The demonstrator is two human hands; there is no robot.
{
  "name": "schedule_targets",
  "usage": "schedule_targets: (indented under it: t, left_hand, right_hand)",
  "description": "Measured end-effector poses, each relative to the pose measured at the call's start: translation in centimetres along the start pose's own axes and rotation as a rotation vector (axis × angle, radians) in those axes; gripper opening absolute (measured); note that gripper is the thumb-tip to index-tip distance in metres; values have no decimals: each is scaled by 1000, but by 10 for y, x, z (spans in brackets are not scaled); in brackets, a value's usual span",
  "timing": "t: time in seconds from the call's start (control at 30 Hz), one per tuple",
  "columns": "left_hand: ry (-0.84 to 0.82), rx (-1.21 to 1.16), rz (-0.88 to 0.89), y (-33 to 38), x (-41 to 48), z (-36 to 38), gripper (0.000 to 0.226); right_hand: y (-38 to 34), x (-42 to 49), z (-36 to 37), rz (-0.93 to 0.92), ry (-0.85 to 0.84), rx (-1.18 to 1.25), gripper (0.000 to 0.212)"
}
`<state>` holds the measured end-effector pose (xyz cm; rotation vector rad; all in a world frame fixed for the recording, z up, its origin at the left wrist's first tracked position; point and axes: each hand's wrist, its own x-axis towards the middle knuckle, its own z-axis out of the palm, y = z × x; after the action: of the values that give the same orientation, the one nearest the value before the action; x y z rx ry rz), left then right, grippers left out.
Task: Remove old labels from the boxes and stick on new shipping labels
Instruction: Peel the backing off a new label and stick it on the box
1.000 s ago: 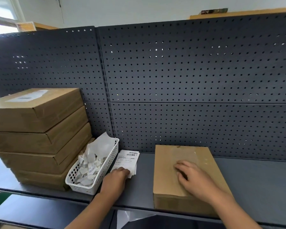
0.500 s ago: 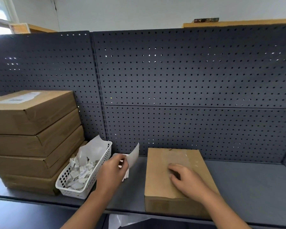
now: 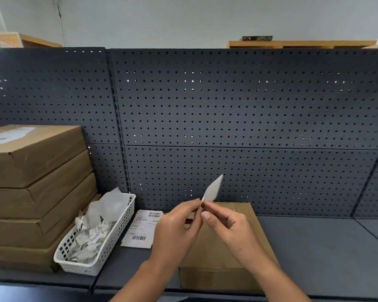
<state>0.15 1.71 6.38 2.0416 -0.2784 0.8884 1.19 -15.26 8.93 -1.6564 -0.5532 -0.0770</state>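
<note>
Two hands are raised above the cardboard box (image 3: 223, 253) on the shelf (image 3: 314, 247), and a white label (image 3: 213, 189) is pinched between them at its lower end: by the left hand (image 3: 175, 229) from the left, by the right hand (image 3: 225, 225) from the right, sheet pointing upward.

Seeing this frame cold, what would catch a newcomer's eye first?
The left hand and right hand pinch a small white paper label between them, above a flat brown cardboard box at the front centre. To the left stand a white slotted plastic basket of crumpled paper scraps and a stack of brown cardboard boxes, backed by a dark grey perforated panel.
</note>
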Motion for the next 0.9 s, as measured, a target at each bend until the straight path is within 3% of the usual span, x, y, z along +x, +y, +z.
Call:
schedule_targets:
  t: [0.4, 0.9]
  left_hand:
    - [6, -216, 82, 27, 2, 13, 28]
    - [-64, -318, 53, 39, -1, 12, 37]
  right_hand:
    - [-4, -9, -11, -84, 155, 158, 29]
    - [-10, -5, -20, -96, 178, 221, 19]
